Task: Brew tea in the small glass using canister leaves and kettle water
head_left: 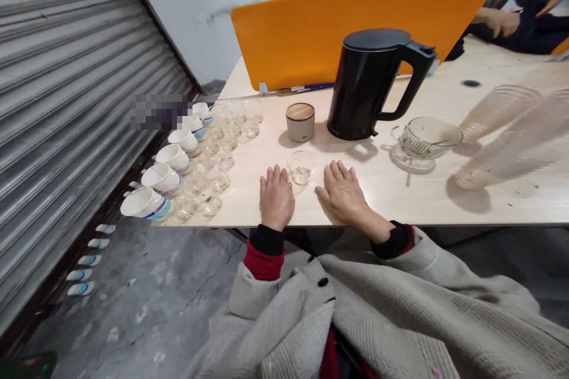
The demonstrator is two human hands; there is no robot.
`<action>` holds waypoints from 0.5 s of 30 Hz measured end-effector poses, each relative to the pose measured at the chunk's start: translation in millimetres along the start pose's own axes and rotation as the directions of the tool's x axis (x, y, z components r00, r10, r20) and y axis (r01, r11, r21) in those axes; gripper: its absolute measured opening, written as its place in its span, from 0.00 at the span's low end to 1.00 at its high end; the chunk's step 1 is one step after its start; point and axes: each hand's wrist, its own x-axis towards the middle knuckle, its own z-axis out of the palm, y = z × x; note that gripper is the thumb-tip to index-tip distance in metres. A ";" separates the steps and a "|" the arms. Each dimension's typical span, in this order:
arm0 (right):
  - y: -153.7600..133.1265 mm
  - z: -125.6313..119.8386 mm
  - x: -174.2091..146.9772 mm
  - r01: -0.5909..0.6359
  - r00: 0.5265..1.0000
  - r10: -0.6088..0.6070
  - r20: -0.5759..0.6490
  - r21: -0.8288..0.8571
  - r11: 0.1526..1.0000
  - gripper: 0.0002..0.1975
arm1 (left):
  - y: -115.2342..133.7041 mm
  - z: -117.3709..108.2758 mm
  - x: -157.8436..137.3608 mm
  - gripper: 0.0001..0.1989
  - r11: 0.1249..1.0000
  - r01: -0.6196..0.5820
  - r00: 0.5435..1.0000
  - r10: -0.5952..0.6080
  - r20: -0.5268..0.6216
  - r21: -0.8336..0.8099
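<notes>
Palm down on the table, my left hand [277, 198] lies with its fingers stretched forward and holds nothing. My right hand [343, 192] also rests flat, thumb apart from the fingers. Between the two stands a small clear cup [301, 169] with dark bits at its bottom; it is close beside my left fingers, and whether they touch it I cannot tell. Behind the cup is a small grey canister [300, 124] with a wooden lid. A black kettle [367, 86] stands beyond my right hand, its handle to the right.
Several clear cups [219, 180] and white paper cups [162, 179] line the table's left end. Rightward are a glass cup with a handle [429, 137] and stacks of clear cups [511, 142] lying tilted. An orange divider [293, 41] borders the back. Another person's hand [502, 22] shows at upper right.
</notes>
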 end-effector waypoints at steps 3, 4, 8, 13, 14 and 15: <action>-2.4 -2.8 -0.1 -0.008 1.000 0.008 0.018 -0.020 1.000 0.37 | 1.6 -1.5 -0.3 0.27 0.999 0.011 1.000 -0.012 0.020 0.036; -3.1 -3.4 0.0 -0.008 1.000 0.008 0.021 -0.026 1.000 0.37 | 2.5 -2.6 -0.5 0.27 0.998 0.015 0.999 -0.018 0.034 0.062; -5.6 -5.3 0.2 -0.012 0.999 0.014 0.037 -0.044 0.999 0.37 | 6.4 -8.1 -1.3 0.28 0.987 0.016 0.996 -0.029 0.079 0.157; -7.2 -8.6 0.4 -0.024 0.997 0.027 0.065 -0.044 0.999 0.37 | 9.4 -12.7 -1.5 0.28 0.983 0.024 0.993 -0.044 0.109 0.182; -7.3 -9.0 0.3 -0.024 0.997 0.027 0.070 -0.045 0.999 0.37 | 9.7 -13.3 -1.5 0.28 0.983 0.025 0.993 -0.045 0.109 0.183; -7.3 -9.2 0.2 -0.024 0.997 0.027 0.072 -0.046 0.999 0.37 | 9.8 -13.7 -1.6 0.28 0.983 0.024 0.993 -0.045 0.109 0.184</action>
